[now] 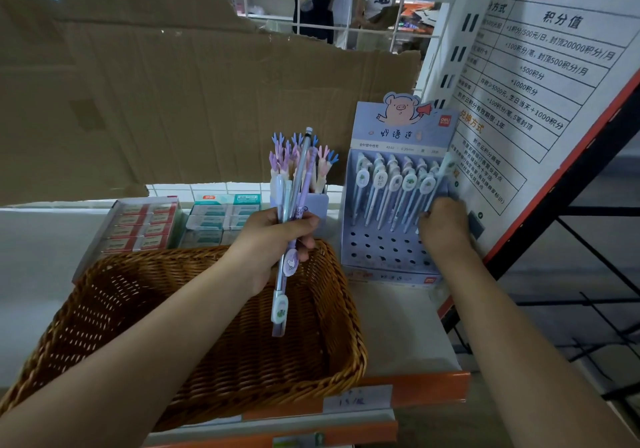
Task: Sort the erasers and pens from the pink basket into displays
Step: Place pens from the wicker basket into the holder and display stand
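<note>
L hand [277, 236] is clenched round a bundle of slim pastel pens [289, 205], lilac & pale blue w/ oval charm clips. It holds them upright over the brown woven wicker basket [346, 309], prob. as ready stock so the other hand can feed from it w/o digging again.

R hand [445, 225] is at the right edge of the pale-blue cardboard pen display with a pig cut-out on top [398, 128]. Its fingertips are hidden behind the back of the hand, but it looks to be pinching the lower barrel of a single pale mint pen [441, 177]. That pen leans up-right, tip toward the punched holes, i.e. being seated beside the back row of white-blue charm pens [394, 184]. The front rows of holes are unfilled.

Behind the bundle is a lilac cup of claw-topped pens [301, 156]. Left of that, red-white eraser boxes [138, 225] & teal-white eraser boxes [221, 219] sit stacked in trays, already faced outward.
</note>
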